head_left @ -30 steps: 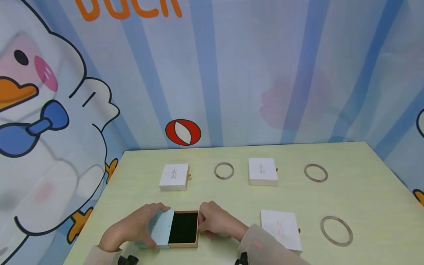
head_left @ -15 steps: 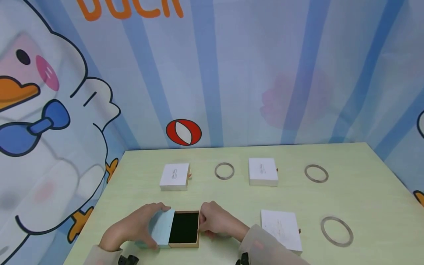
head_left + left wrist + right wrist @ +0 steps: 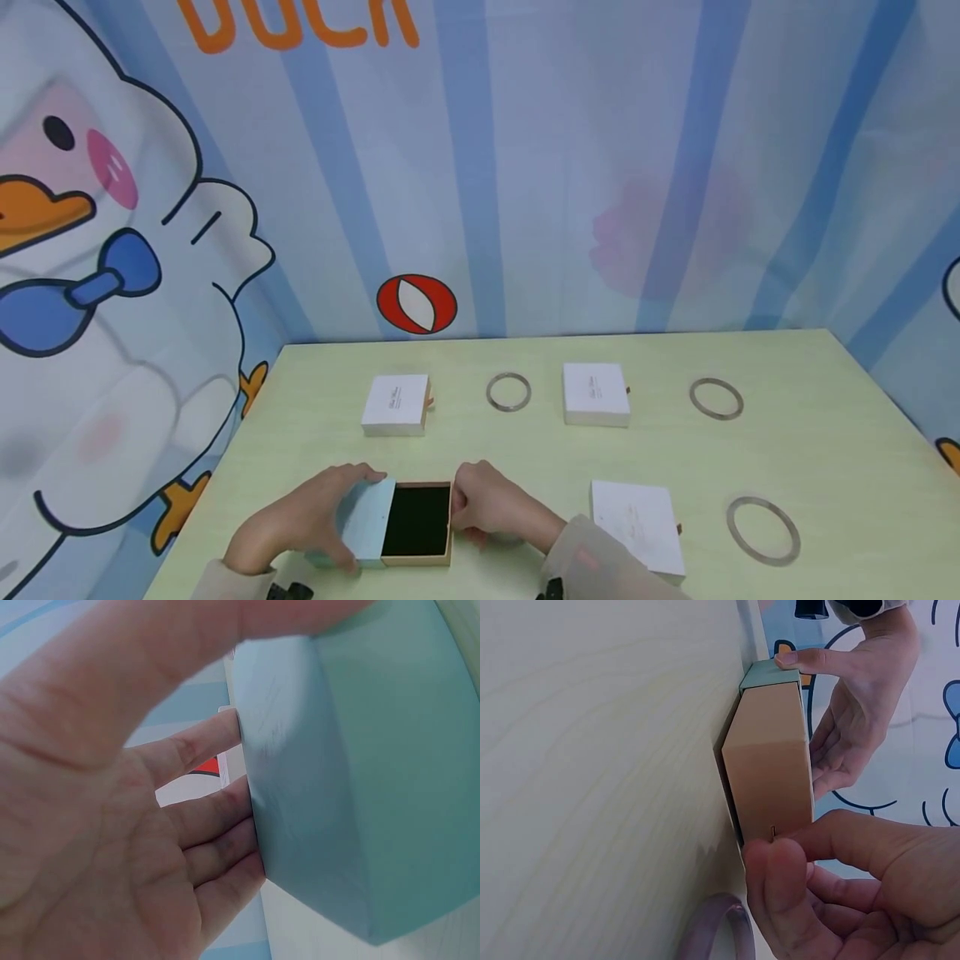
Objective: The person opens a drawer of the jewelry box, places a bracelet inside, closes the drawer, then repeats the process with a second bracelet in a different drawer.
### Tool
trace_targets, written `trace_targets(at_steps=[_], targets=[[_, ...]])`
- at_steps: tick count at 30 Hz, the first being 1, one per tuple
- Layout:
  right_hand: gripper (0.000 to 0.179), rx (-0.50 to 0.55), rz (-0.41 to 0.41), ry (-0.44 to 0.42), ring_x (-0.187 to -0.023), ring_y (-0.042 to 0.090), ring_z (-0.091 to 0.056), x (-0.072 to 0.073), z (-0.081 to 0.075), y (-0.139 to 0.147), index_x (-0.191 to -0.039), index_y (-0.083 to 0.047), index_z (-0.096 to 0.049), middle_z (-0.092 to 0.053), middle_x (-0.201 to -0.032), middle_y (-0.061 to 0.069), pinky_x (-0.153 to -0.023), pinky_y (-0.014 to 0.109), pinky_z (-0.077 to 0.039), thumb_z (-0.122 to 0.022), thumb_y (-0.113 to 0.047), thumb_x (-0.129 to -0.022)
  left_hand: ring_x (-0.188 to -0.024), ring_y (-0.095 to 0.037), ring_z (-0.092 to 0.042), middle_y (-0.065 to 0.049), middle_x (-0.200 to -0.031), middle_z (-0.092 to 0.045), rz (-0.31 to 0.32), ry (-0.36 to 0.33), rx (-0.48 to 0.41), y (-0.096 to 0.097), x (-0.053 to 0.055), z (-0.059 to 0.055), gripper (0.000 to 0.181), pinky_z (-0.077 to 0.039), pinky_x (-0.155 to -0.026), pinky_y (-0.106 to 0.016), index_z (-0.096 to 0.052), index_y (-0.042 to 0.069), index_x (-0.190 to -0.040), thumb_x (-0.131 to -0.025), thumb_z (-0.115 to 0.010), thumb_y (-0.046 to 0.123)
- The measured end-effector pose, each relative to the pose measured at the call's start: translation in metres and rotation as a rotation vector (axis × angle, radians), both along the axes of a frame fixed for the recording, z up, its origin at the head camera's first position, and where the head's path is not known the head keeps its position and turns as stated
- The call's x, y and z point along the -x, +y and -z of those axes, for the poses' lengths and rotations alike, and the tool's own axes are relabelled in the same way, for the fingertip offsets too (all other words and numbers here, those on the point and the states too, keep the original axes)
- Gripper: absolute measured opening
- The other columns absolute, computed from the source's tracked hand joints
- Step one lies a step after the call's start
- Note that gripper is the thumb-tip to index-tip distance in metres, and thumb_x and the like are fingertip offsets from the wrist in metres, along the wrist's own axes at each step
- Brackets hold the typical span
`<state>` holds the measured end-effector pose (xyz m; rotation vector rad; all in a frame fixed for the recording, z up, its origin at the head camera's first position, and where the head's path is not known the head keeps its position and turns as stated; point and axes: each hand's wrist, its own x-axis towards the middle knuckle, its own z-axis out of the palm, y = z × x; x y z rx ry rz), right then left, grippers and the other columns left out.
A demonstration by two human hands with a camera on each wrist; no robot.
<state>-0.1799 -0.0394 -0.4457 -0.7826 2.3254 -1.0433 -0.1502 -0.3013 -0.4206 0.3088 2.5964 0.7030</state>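
Behind everything, a blue-striped backdrop (image 3: pixel 562 167) with cartoon shapes; before it, a pale table (image 3: pixel 525 450). On the near part, left of centre, a part-open box (image 3: pixel 367 525): blue-green sleeve (image 3: pixel 405 780) to the left, tan drawer (image 3: pixel 769 780) sticking out to the right, dark lining (image 3: pixel 416 521) in plain sight.

Across the sleeve, the left hand (image 3: pixel 311 510), gripping with thumb on the near side and fingers on the far side. At the drawer's outer end, the right hand (image 3: pixel 487 500), pinching with thumb and forefinger.

Around these, a near white box (image 3: pixel 637 529) by the right forearm, a rear-middle white box (image 3: pixel 595 394) and a rear-left white box (image 3: pixel 395 404), all closed. Smaller, a near-right bangle (image 3: pixel 757 501), a rear-right bangle (image 3: pixel 720 416), a middle bangle (image 3: pixel 508 408), and a fourth bangle (image 3: pixel 701 922) just beside the right hand.

Smallest, a tab (image 3: pixel 773 832) on the drawer's end wall, mostly hidden by the pinching fingertips. Probably in hand: drawing out the drawer by that tab. Next called for, as a judgement: releasing the tab with the sleeve held steady, then lifting the fourth bangle flat onto the lining
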Motion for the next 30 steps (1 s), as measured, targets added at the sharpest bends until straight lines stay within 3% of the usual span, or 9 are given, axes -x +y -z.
trace_targets(at_steps=[13,21,24,30], targets=[[0.032,0.029,-0.014,0.016,-0.035,0.015,-0.051,0.002,0.003,0.002,-0.053,-0.003,-0.06,-0.053,-0.042,0.005,-0.054,0.018,-0.044,-0.067,0.009,-0.083,-0.111,-0.029,-0.046,-0.009,-0.132,-0.053,0.023,0.015,0.003,-0.003,0.001,0.002,0.099,-0.043,-0.096,-0.063,-0.054,0.013,-0.137,-0.051,-0.101,0.024],[0.03,0.034,0.051,-0.005,-0.04,0.009,-0.045,0.0,-0.003,0.004,-0.057,-0.006,-0.061,-0.051,-0.044,0.001,-0.046,0.02,-0.037,-0.075,0.002,-0.083,-0.111,-0.03,-0.046,-0.01,-0.132,-0.053,0.039,0.016,-0.016,-0.003,0.001,0.001,0.099,-0.042,-0.096,-0.063,-0.054,0.011,-0.138,-0.052,-0.101,0.023],[0.03,0.044,0.061,0.023,-0.041,0.009,-0.046,0.0,-0.006,0.006,-0.058,-0.006,-0.061,-0.056,-0.048,0.004,-0.048,0.021,-0.039,-0.078,0.0,-0.082,-0.112,-0.031,-0.046,-0.01,-0.133,-0.053,0.042,0.016,-0.02,-0.003,0.0,0.001,0.1,-0.042,-0.096,-0.063,-0.053,0.01,-0.138,-0.052,-0.101,0.023],[0.025,-0.009,0.076,0.135,-0.059,0.009,-0.049,0.002,-0.014,0.014,-0.065,-0.008,-0.06,-0.056,-0.062,-0.002,-0.057,0.026,-0.044,-0.075,0.0,-0.083,-0.112,-0.03,-0.046,-0.01,-0.133,-0.053,0.033,0.015,-0.016,-0.002,-0.001,0.0,0.099,-0.042,-0.096,-0.063,-0.054,0.011,-0.138,-0.052,-0.101,0.023]])
